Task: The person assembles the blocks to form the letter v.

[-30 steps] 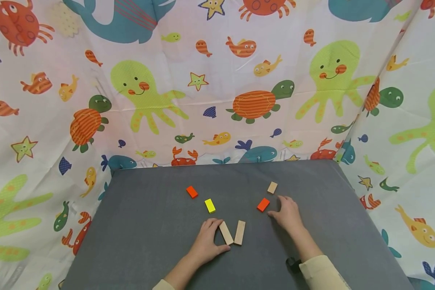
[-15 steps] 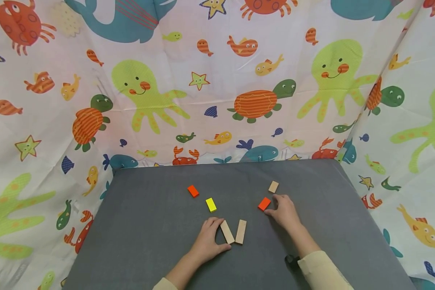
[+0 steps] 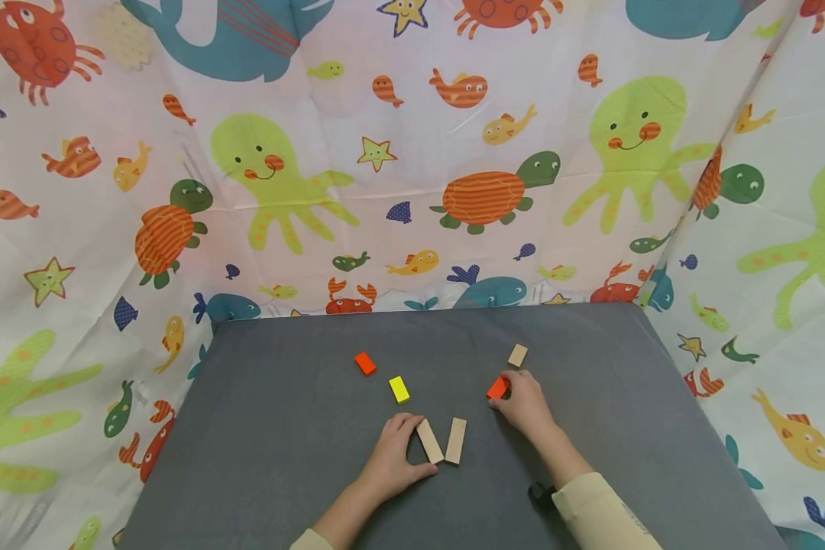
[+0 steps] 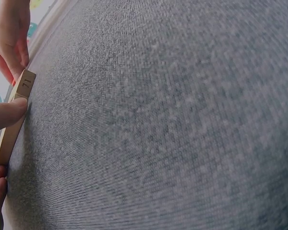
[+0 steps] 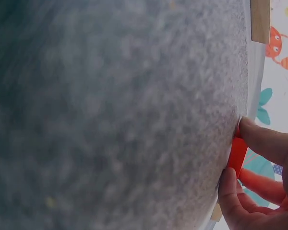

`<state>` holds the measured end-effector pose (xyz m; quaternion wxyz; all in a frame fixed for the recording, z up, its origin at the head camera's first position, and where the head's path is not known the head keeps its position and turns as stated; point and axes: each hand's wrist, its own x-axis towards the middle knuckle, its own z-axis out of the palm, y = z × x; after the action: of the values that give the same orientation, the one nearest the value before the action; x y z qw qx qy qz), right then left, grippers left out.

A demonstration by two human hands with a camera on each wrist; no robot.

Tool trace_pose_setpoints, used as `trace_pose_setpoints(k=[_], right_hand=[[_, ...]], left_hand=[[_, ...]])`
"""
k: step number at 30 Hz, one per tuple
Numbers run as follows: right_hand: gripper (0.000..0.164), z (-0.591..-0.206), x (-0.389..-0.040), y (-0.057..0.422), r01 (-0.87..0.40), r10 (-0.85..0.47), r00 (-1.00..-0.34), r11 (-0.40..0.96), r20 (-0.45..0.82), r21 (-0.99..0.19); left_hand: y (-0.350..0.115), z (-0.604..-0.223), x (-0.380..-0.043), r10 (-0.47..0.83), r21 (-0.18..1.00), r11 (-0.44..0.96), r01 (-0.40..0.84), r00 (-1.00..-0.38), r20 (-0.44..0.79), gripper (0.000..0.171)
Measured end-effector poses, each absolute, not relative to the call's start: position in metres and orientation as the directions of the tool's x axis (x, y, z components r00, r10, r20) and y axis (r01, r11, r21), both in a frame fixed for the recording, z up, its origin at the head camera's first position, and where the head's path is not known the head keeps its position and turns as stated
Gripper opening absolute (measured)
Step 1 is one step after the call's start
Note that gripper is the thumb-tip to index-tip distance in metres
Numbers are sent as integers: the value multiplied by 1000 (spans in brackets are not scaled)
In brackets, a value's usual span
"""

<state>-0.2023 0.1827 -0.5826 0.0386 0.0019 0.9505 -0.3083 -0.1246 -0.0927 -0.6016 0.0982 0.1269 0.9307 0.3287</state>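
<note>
My left hand (image 3: 392, 457) holds a plain wooden block (image 3: 429, 441) lengthwise, thumb at its near end and fingertips at its far end. A second plain wooden block (image 3: 455, 441) lies just to the right, the near ends close together. In the left wrist view the thumb crosses the wood beside an end marked 71 (image 4: 26, 84). Farther right, my right hand (image 3: 526, 402) pinches a red block (image 3: 498, 388) between thumb and fingers, and the block is on the table. The right wrist view shows the same red block (image 5: 237, 154) partly covered by fingertips.
A small wooden block (image 3: 518, 355) lies just beyond the right hand. Toward the left are a yellow block (image 3: 399, 389) and another red block (image 3: 365, 363). A grey cloth covers the table (image 3: 282, 428); a sea-animal curtain (image 3: 399, 183) stands behind.
My right hand has moved left onto the red block, going from fingers spread beside it to pinching it. My left hand stays on its wooden block.
</note>
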Motion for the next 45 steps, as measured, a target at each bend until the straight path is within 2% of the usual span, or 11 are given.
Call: trace_pose_setpoints(k=[18, 45], right_hand=[[61, -568, -196, 164, 4, -96, -990, 705, -100, -709], [59, -576, -190, 148, -18, -199, -968, 672, -156, -741]], left_hand=[[-92, -600, -126, 290, 633, 759, 154, -950, -117, 87], [-93, -603, -127, 296, 629, 759, 168, -949, -104, 87]])
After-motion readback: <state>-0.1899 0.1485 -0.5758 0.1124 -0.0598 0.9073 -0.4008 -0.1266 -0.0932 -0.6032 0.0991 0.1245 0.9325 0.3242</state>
